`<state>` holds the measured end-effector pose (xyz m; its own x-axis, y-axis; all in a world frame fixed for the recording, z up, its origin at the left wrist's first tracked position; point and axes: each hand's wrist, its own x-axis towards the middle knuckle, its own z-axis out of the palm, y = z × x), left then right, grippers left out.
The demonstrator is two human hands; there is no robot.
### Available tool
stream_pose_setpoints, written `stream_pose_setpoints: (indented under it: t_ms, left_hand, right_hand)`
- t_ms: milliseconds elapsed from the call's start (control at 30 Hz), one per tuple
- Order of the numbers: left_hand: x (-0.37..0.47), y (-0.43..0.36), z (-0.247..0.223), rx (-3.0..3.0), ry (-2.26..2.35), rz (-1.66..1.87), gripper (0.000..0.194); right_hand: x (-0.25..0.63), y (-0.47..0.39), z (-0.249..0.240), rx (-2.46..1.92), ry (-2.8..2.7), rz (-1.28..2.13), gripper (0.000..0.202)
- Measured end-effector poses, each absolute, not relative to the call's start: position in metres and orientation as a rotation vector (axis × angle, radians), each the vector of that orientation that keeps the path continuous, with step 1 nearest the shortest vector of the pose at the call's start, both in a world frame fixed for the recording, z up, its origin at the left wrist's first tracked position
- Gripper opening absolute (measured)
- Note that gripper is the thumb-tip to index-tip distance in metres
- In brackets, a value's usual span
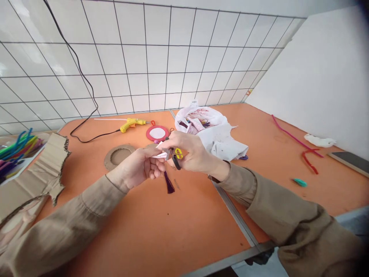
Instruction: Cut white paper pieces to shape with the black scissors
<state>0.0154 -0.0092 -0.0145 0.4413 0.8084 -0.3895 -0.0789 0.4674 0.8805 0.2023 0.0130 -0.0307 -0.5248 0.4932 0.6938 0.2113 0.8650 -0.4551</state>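
My left hand [144,163] pinches a small folded piece of white-pink paper [161,154] above the orange table. In my right hand [190,150] are scissors with yellow and black handles [178,153], their blades at the paper; my fingers partly cover them. Below the hands lies a dark purple tassel [169,184]. Just behind are a red-rimmed disc with a white centre [157,133] and, to the left, a round cardboard ring [118,156].
A yellow glue gun [132,124] with a black cord lies at the back. A white plastic bag [207,119] holds odds and ends. Torn cardboard [43,163] and coloured pipe cleaners [20,148] are at left; red pipe cleaners [309,159] and a dark flat object [350,161] at right.
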Motion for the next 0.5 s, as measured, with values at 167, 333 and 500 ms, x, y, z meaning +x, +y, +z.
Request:
stream_pose_setpoints:
  t_ms: [167,333,500]
  left_hand:
    - [0.013,-0.008,-0.022,1.04,0.909,0.925,0.027]
    - [0.016,-0.01,-0.027,1.219,0.91,1.119,0.032]
    - [0.02,-0.015,-0.026,1.358,0.971,1.176,0.029]
  right_hand:
    - [0.201,0.012,-0.028,-0.572,-1.907,0.473,0.034]
    - [0.196,0.011,-0.029,-0.708,-1.552,0.975,0.032]
    - [0.186,0.004,-0.026,-0.79,-1.481,1.202,0.038]
